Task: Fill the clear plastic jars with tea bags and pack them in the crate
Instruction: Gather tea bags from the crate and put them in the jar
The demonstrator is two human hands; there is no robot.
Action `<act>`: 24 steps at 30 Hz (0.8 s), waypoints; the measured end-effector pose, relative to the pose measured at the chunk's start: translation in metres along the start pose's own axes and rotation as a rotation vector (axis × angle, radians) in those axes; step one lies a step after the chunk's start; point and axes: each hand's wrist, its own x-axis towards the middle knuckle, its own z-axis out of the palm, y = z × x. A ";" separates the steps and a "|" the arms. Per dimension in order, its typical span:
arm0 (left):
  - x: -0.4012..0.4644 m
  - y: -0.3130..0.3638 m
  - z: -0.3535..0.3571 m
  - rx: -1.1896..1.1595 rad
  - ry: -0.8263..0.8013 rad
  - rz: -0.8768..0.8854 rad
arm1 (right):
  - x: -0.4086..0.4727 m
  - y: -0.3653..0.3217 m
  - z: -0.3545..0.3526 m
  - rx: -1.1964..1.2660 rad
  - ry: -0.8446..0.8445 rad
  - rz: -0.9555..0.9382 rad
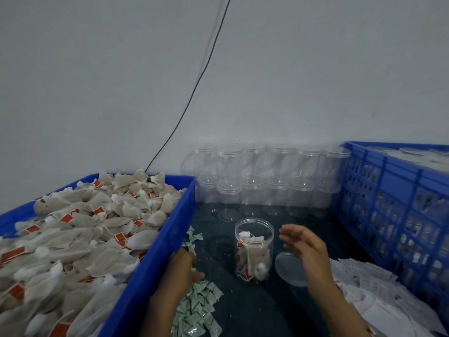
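Jar [254, 251] stands upright and uncapped on the dark counter [255, 310], long axis vertical, roughly half full of tea bags. Its lid [290, 269] lies flat just beside it on the right. The right hand [303, 244] hovers beside the jar's rim, fingers relaxed and spread, holding nothing; it is the nearer hand, with the jar lying to its left. The left hand [185, 266] rests low on the small green-and-white sachets [199, 305] beside the blue tray [155, 259]; whether it grips any cannot be told. Empty jars [267, 181] are stacked at the wall, and the blue crate [393, 205] stands to the right.
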 end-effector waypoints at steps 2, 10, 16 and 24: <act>0.000 0.000 -0.001 -0.034 0.029 -0.035 | -0.004 0.012 0.000 0.009 0.007 0.058; 0.006 0.003 -0.004 -0.180 0.120 -0.026 | -0.003 0.031 0.001 0.026 -0.040 0.191; -0.010 0.026 -0.014 -0.236 0.269 0.111 | -0.002 0.034 -0.004 0.074 0.005 0.239; -0.014 0.124 -0.042 -0.010 0.551 0.499 | -0.002 0.037 -0.008 0.020 0.056 0.276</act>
